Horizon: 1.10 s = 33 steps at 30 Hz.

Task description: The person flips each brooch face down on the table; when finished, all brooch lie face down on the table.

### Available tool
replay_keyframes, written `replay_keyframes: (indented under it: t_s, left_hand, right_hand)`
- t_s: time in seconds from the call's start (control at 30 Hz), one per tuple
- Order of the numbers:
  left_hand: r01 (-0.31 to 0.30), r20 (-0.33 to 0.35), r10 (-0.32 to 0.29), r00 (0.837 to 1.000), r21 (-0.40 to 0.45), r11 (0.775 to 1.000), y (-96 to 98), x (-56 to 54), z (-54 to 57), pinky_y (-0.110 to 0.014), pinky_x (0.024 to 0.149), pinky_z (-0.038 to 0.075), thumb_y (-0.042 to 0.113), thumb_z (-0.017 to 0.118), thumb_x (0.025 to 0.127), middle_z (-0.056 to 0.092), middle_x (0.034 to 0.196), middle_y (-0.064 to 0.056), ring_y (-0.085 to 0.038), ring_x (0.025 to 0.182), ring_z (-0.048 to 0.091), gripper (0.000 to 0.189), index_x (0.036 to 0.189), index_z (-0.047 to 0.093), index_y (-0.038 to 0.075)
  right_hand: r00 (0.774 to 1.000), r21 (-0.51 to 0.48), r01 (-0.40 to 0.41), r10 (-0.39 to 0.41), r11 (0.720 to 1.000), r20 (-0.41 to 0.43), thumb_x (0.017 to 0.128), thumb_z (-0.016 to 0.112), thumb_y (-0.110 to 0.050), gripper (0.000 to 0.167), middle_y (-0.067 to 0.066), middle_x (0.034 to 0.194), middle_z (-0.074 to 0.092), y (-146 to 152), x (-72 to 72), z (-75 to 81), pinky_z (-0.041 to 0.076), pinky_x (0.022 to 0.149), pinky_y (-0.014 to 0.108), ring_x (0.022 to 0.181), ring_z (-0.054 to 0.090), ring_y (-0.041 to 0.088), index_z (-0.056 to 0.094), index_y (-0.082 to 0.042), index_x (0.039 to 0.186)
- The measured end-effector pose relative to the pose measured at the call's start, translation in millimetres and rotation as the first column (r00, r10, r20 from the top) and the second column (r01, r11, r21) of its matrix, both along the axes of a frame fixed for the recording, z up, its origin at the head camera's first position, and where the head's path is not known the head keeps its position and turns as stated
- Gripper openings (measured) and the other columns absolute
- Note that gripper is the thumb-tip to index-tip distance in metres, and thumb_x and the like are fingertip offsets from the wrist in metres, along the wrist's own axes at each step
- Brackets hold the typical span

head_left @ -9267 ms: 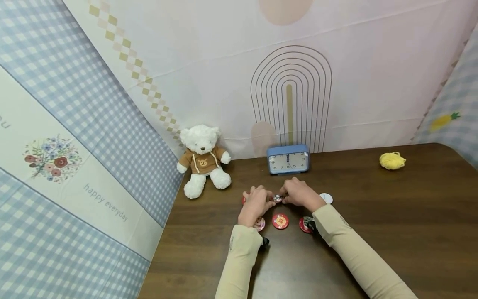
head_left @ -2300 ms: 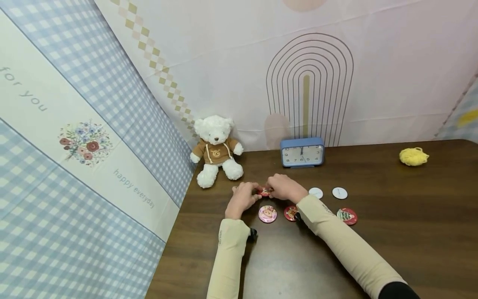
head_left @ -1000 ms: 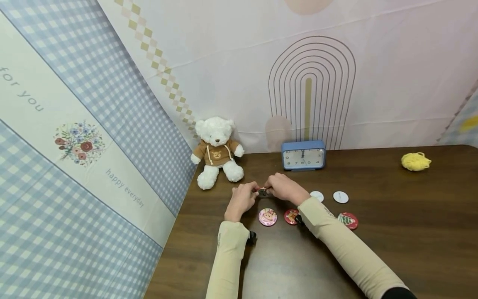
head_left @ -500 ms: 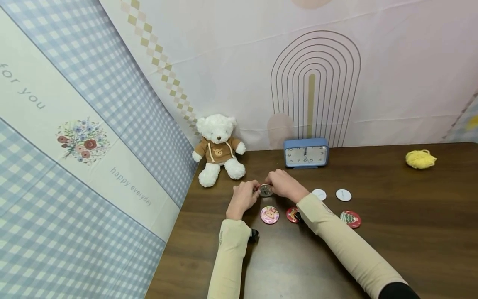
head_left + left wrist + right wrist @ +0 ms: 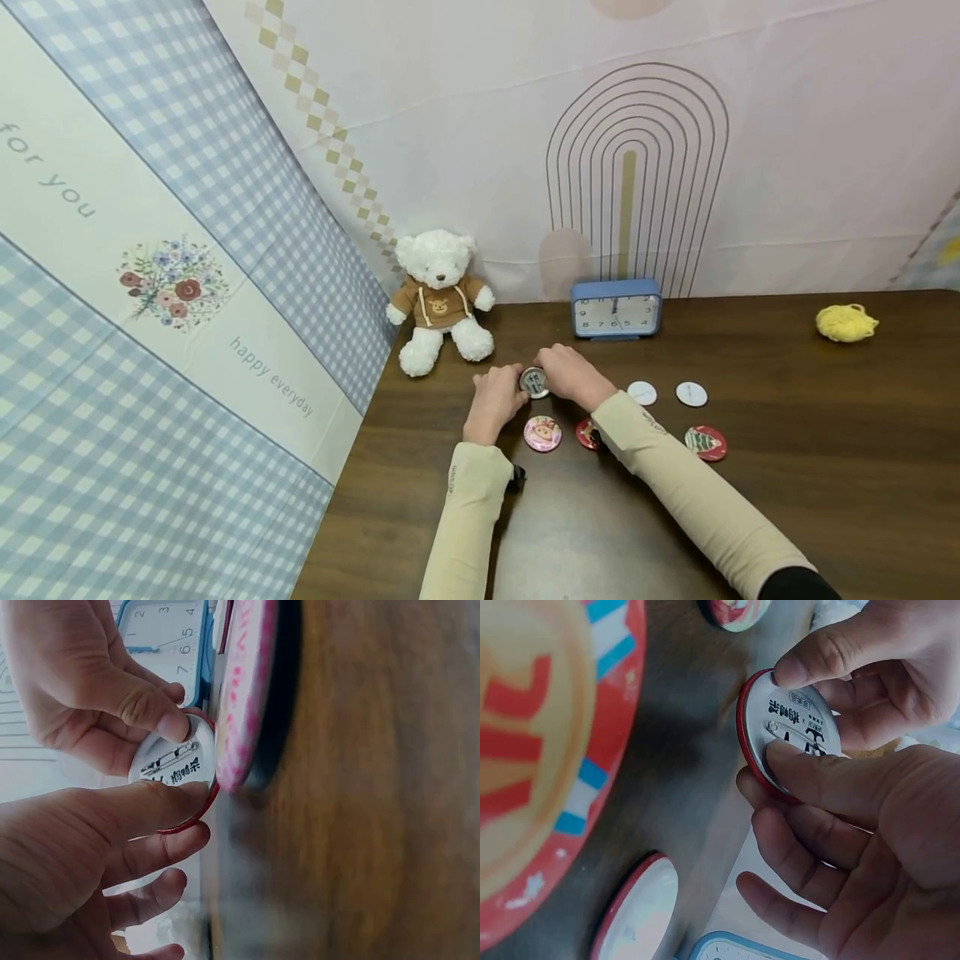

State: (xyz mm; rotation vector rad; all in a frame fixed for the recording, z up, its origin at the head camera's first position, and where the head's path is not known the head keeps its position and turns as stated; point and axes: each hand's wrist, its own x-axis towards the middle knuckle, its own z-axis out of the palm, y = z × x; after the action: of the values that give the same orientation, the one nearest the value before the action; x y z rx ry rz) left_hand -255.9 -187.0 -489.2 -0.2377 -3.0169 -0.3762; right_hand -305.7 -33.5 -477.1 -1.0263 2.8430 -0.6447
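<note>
Both hands hold one round pin badge (image 5: 534,383) between them over the table. Its silver-white back, with a safety pin and dark printing, faces the head camera, and a red rim shows in the left wrist view. My left hand (image 5: 495,402) pinches its left side, thumb on the back and fingers behind the rim. My right hand (image 5: 573,375) pinches the opposite edge, its thumb pressing on the back (image 5: 799,720) in the right wrist view. Just in front lies a pink badge (image 5: 542,434); a red badge (image 5: 588,434) is partly hidden by the right wrist.
Two badges lie white back up, a nearer one (image 5: 642,392) and a farther one (image 5: 692,394). A red badge with a tree (image 5: 706,443) lies by the right sleeve. Behind are a white teddy bear (image 5: 438,304), a blue clock (image 5: 617,308) and yellow yarn (image 5: 846,322).
The badge in my hands has turned from its red front to its white back. Since the oldest frame, a second white-backed badge has appeared on the table, and both hands work farther left along the row.
</note>
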Motion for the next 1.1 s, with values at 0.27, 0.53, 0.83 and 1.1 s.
replay_keyframes:
  t_s: [0.27, 0.53, 0.83, 1.1]
  left_hand:
    - [-0.021, 0.006, 0.021, 1.0, -0.012, 1.0, 4.1, 2.1, -4.1, -0.049, 0.076, 0.043, 0.02, 0.085, 0.081, 0.073, 0.102, -0.01, -0.033, 0.094, 0.068, 0.033, 0.111, 0.072, 0.013]
    - [-0.024, 0.033, 0.025, 0.999, -0.022, 0.999, 5.9, 2.2, -3.9, -0.053, 0.081, 0.042, 0.02, 0.084, 0.083, 0.065, 0.106, -0.014, -0.037, 0.103, 0.058, 0.038, 0.117, 0.07, 0.009]
    - [-0.008, 0.015, 0.008, 1.0, -0.015, 1.0, 4.9, 3.2, -2.9, -0.054, 0.083, 0.039, 0.019, 0.084, 0.082, 0.065, 0.104, -0.01, -0.035, 0.102, 0.056, 0.035, 0.114, 0.073, 0.01]
    - [-0.014, 0.048, 0.012, 0.999, 0.045, 0.999, 2.7, 1.7, -5.2, -0.055, 0.085, 0.037, 0.02, 0.086, 0.081, 0.065, 0.109, -0.012, -0.034, 0.105, 0.052, 0.048, 0.126, 0.072, 0.008]
  right_hand:
    - [0.999, 0.03, 0.03, -0.031, 0.999, 0.027, 0.083, 0.065, 0.01, 0.016, 0.008, 0.073, 0.063, -2.7, 3.6, 0.2, 0.046, 0.061, 0.038, 0.066, 0.057, 0.023, 0.071, -0.004, 0.084]
    - [0.998, 0.055, 0.037, -0.04, 0.998, 0.039, 0.084, 0.065, 0.009, 0.017, 0.007, 0.072, 0.06, -3.9, 1.2, 0.0, 0.047, 0.061, 0.039, 0.065, 0.055, 0.023, 0.067, -0.006, 0.078]
    - [0.994, 0.103, 0.042, -0.052, 0.994, 0.098, 0.09, 0.062, 0.004, 0.012, 0.01, 0.076, 0.061, -5.5, 0.1, -1.4, 0.049, 0.065, 0.04, 0.066, 0.057, 0.025, 0.065, -0.005, 0.081]
    - [0.997, 0.095, 0.044, -0.049, 0.995, 0.052, 0.087, 0.066, 0.002, 0.016, 0.009, 0.072, 0.06, -5.3, 0.4, -5.3, 0.051, 0.064, 0.043, 0.066, 0.058, 0.027, 0.061, -0.007, 0.074]
